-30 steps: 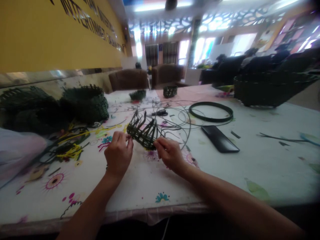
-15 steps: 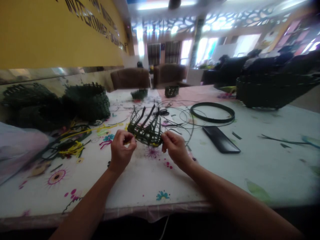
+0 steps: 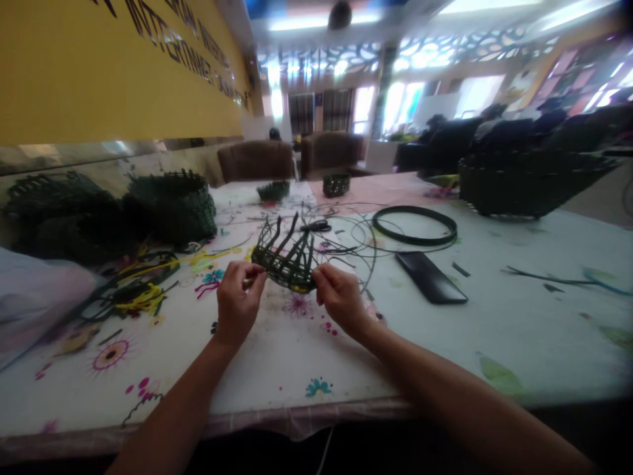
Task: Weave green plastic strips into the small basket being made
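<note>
A small, partly woven dark green basket [image 3: 285, 265] is held just above the table, its loose strips sticking up and away from me. My left hand [image 3: 240, 290] pinches its near left edge between thumb and fingers. On the opposite side, my right hand [image 3: 339, 293] is closed on the near right corner. A little yellow shows along the bottom edge near the right fingers. Behind the basket lie black-handled scissors [image 3: 316, 226] and thin loops of dark strip [image 3: 368, 264].
A dark green hoop [image 3: 380, 227] and a black phone [image 3: 431, 277] lie to the right. Larger woven baskets stand at left [image 3: 173, 204] and far right [image 3: 524, 185]. Yellow and green strip scraps [image 3: 143, 300] and a plastic bag [image 3: 39, 297] occupy the left side.
Both hands keep hold of the basket, which is turned slightly. The left fingers have straightened and come closer together at its edge. The view has shifted a little.
</note>
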Available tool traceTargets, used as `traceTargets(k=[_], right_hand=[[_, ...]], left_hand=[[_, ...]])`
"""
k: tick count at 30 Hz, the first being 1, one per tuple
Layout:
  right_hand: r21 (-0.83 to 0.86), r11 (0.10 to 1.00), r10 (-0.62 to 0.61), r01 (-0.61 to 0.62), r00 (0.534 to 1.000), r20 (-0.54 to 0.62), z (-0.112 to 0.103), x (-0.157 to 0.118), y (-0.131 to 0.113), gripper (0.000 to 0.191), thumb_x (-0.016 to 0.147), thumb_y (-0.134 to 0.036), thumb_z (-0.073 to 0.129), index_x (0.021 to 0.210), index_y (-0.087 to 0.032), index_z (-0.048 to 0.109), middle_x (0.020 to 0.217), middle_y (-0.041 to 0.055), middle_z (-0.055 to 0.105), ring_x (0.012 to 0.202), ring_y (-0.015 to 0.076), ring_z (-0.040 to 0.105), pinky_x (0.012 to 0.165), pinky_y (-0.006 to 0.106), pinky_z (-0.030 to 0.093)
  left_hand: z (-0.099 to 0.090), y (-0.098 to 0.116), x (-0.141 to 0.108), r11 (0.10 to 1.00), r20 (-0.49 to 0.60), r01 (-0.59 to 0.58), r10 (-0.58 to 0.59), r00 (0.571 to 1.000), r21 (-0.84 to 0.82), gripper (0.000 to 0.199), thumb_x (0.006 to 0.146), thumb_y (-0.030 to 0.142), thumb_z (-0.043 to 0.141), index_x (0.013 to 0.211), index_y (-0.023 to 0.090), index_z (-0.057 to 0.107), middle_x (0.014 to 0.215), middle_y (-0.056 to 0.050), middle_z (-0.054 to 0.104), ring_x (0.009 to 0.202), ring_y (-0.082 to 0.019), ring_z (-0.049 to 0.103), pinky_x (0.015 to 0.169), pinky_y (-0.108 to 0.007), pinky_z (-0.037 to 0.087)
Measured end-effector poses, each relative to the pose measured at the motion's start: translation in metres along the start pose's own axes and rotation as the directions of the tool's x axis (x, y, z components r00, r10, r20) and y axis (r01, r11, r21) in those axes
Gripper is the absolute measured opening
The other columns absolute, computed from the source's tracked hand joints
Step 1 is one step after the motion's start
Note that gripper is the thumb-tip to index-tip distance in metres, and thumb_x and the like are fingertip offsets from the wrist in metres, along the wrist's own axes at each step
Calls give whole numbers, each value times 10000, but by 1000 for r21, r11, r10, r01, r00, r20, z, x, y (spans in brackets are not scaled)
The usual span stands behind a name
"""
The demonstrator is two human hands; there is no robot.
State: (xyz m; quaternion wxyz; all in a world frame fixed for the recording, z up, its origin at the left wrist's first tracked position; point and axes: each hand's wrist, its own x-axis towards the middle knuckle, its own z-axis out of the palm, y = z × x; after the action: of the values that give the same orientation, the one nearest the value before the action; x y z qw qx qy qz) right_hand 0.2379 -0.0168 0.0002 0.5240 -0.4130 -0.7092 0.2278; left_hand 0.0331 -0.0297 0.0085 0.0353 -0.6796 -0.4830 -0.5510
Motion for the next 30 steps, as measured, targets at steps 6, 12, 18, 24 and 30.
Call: traceTargets(k=[6,12,18,24,30], right_hand=[[-7,1000,-2,2,1000,-22,1,0,0,353,942,-341,456,611,-219,473,494,-21,500,505,121,437,578,268,340],[105,992,73,-68,997,-36,1,3,8,346,941,-366,475,629,-217,473,461,-36,518,472,112,467,562,251,361],[186,978,101,-94,995,-25,4,3,11,338,929,-380,504,635,-214,480,442,-45,517,444,104,461,546,246,365],[372,911,185,-177,983,14,5,6,12,358,912,-431,523,632,-213,471,434,-58,481,406,90,450,465,224,329],[416,883,206,-215,976,68,6,8,13,352,904,-428,534,638,-205,474,429,-58,485,395,77,444,443,207,316]], left_hand=[[2,-6,-3,999,41,7,-9,999,32,80,898,227,572,843,170,569,838,-21,545,776,-139,558,691,-269,500],[2,-6,-3,999,5,-48,48,999,-10,79,888,216,597,826,169,586,822,-11,559,771,-125,547,682,-245,456],[9,-5,-7,947,-44,251,-265,963,-199,143,840,303,667,887,173,635,806,-4,655,725,-133,648,676,-241,504],[9,0,-9,876,46,369,-374,926,-310,175,827,327,676,867,158,654,747,-5,660,635,-131,658,620,-232,518],[3,-1,-8,962,-62,57,-76,995,-267,73,862,242,651,885,174,659,802,0,617,666,-103,626,628,-220,516]])
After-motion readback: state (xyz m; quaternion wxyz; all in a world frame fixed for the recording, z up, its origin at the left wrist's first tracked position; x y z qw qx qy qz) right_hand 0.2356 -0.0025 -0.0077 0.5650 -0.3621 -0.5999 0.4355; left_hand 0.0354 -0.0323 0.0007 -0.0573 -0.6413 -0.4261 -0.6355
